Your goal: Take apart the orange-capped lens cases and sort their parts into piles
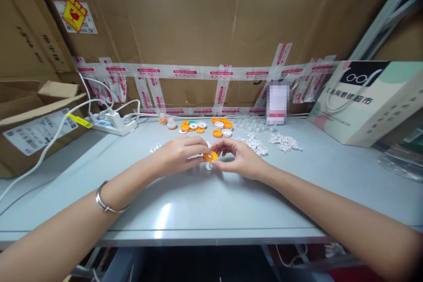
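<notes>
Between my two hands is an orange plastic ring (210,156) with a round hole in its middle. My left hand (180,154) pinches its left side, and my right hand (239,156) grips its right edge with thumb and finger. Just below the ring a small white plastic piece (209,166) shows; whether it is joined to the ring I cannot tell. Behind my hands lie orange and white rings (200,130), and further right more orange and white round parts (217,133). Small white plastic pieces (256,144) are heaped beyond my right hand.
Clear plastic cups (249,122) stand at the back, near two small domed pieces (171,123) on the left. A power strip (120,127) with cables and an open carton (39,123) are at left. A printed box (360,101) and a clear container (405,154) stand right.
</notes>
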Demonstrator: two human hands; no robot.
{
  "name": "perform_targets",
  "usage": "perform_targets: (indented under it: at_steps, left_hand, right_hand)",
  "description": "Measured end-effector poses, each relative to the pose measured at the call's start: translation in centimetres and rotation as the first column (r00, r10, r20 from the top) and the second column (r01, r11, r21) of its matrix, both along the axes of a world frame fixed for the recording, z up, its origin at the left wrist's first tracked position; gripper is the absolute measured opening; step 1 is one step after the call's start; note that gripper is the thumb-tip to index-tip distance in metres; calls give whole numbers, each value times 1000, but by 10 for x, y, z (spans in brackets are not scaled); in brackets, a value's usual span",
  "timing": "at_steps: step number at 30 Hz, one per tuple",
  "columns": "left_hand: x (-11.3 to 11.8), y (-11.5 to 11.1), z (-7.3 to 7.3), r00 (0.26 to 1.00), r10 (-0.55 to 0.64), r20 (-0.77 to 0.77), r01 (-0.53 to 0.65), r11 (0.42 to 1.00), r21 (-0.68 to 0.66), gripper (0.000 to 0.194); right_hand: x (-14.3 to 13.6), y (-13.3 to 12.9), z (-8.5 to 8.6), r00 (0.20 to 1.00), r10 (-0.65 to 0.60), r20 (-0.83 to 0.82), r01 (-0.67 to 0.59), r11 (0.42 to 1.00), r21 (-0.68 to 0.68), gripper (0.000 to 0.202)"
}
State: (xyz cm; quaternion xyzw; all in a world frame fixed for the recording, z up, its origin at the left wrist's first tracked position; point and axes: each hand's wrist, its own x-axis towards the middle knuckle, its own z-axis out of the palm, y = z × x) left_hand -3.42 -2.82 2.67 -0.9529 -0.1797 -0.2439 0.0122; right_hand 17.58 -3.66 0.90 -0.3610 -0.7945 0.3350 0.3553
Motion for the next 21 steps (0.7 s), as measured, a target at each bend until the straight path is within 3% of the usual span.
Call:
perform_targets:
  at_steps: [5, 8, 10, 12, 16, 21]
  left_hand:
    - [-3, 6, 2, 999, 42, 35, -46, 993, 111, 19]
    - [-17, 23, 5, 960, 279, 24, -279, 946, 162, 21]
    - [-27, 36, 5, 865, 502, -18, -492, 854, 170, 23]
    - [-34, 47, 2, 764, 638, -100, -623, 769, 144, 23]
    - [-34, 61, -9, 727, 639, -249, -649, 759, 55, 23]
    - [-30, 67, -18, 748, 622, -230, -645, 764, -31, 22]
  right_hand:
    - [-1, 1, -1, 998, 5, -59, -10, 996, -87, 34]
    - [1, 3, -2, 998, -59, 22, 60, 997, -42, 40]
    - [3, 3, -2, 987, -81, 137, 78, 997, 25, 36]
    - [4, 2, -2, 968, -79, 240, 66, 996, 61, 33]
    - [6, 1, -2, 940, -41, 339, 20, 998, 65, 37]
    - [6, 2, -3, 931, -15, 365, -9, 998, 64, 30]
